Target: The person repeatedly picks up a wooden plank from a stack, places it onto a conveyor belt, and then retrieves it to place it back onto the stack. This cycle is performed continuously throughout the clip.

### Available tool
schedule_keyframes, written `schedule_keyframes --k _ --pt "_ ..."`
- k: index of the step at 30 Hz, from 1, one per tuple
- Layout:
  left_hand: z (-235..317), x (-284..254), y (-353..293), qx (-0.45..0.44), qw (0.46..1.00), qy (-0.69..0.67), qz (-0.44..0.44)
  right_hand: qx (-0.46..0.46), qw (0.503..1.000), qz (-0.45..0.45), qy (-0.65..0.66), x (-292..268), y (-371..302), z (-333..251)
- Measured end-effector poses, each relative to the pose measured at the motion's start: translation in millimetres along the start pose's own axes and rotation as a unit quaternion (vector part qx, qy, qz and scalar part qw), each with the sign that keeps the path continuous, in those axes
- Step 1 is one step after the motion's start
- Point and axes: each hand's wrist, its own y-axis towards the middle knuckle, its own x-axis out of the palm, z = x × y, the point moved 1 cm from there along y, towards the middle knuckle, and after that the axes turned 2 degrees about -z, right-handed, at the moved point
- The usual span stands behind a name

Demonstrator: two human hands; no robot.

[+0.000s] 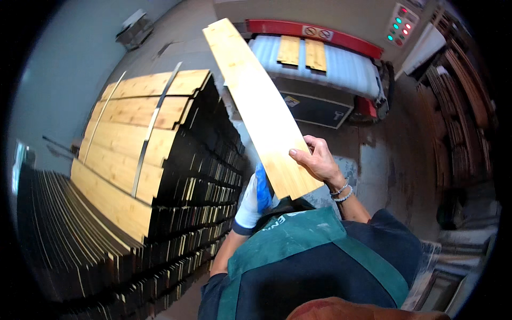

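Observation:
A long light wood floorboard (261,101) slants up and away in front of my chest, its lit face toward me. My right hand (318,161), bare with bracelets at the wrist, grips its right edge near the close end, thumb on the face. My left hand (255,197), in a white and blue glove, is closed at the board's left edge near the same end; some of its fingers are hidden behind the wood. The board's far end rises in front of a machine's feed belt (341,66).
Two short-looking boards (301,52) lie on the belt under a red machine guard (256,25). A lit button panel (400,25) is at the upper right. To my left stands a tall stack of dark-edged boards (133,125). More boards (458,112) are piled at the right.

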Motion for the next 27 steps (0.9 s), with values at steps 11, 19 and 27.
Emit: schedule_keyframes --k 11,19,27 --pt "-72 70 59 0.137 0.976 0.106 -0.13 0.051 0.974 0.221 -0.001 -68 -15 78" --pt "-105 75 75 0.033 0.977 0.1 -0.188 0.092 0.962 0.196 0.166 -78 -10 123" --pt "-150 62 103 -0.033 0.964 0.169 -0.203 0.118 0.953 0.18 0.212 -131 12 139"
